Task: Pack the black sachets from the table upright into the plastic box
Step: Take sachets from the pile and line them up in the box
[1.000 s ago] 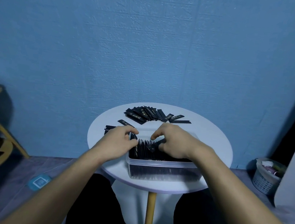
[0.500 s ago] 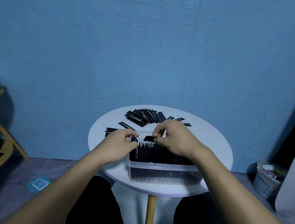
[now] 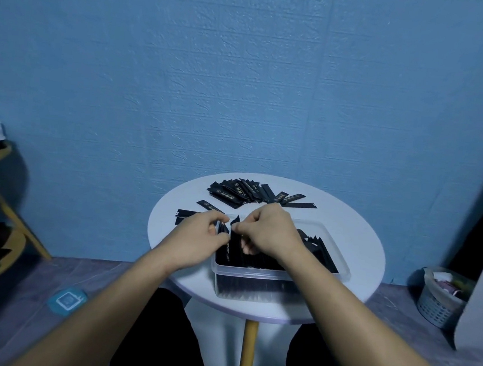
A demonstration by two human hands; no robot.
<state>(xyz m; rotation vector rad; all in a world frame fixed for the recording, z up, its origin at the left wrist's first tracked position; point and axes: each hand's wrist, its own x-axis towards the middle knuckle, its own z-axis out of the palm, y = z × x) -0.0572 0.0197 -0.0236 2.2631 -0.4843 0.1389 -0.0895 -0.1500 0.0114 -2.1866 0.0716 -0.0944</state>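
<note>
I count one round white surface [image 3: 355,239] carrying one clear plastic box [image 3: 254,289]. Two hands are in view, my left hand [image 3: 200,234] and my right hand [image 3: 271,232]. The right pinches one sachet [image 3: 235,222]. The heap of black sachets [image 3: 233,192] overlaps too much for me to number. Three loose sachets [image 3: 186,213] lie by the left hand. The packed row [image 3: 320,252] in the box is too tight to count. One basket [image 3: 437,302] sits on the floor.

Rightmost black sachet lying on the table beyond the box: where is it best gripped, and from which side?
The rightmost sachet lies flat, its left end close against the pile, while its right end rests alone on bare table. So probably pinch that free right end, coming from above on the right.
</note>
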